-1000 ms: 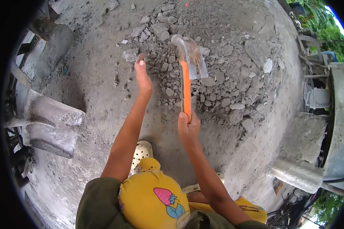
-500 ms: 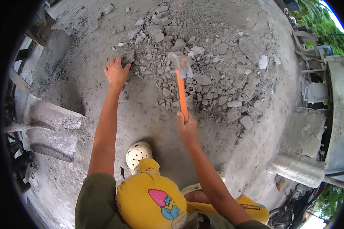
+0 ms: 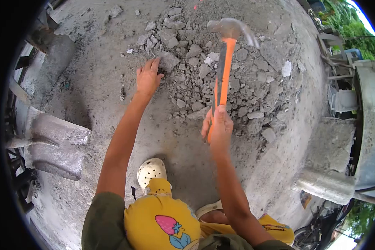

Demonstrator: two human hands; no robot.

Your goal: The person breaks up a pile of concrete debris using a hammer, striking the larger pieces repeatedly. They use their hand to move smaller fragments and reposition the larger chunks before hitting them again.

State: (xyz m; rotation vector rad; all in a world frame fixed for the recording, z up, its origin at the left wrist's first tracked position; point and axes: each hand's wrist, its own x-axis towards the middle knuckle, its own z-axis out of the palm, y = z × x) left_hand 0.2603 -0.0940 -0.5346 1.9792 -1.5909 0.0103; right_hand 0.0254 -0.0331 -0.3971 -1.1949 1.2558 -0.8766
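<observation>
My right hand (image 3: 221, 125) is wrapped around the orange and black handle of a claw hammer (image 3: 225, 68). The hammer is raised, and its metal head is blurred by motion over the rubble. To the left, my left hand (image 3: 149, 78) has its thumb and fingers against the near left side of a grey chunk of concrete (image 3: 168, 61). That chunk lies at the left edge of a heap of broken concrete (image 3: 221, 98), made of several sizes of pieces and grit. The fingertips are partly hidden by the chunk.
A shovel blade (image 3: 58, 143) lies on the dusty ground at left. A cream clog (image 3: 152, 171) is on my foot below the heap. A concrete slab (image 3: 331, 143) and a pale cylindrical piece (image 3: 325, 185) stand at right, with a white chair (image 3: 345, 101) beyond.
My left hand has moved right with the chunk, now against the heap's edge. My right hand has lifted the hammer up and to the right, off the rubble.
</observation>
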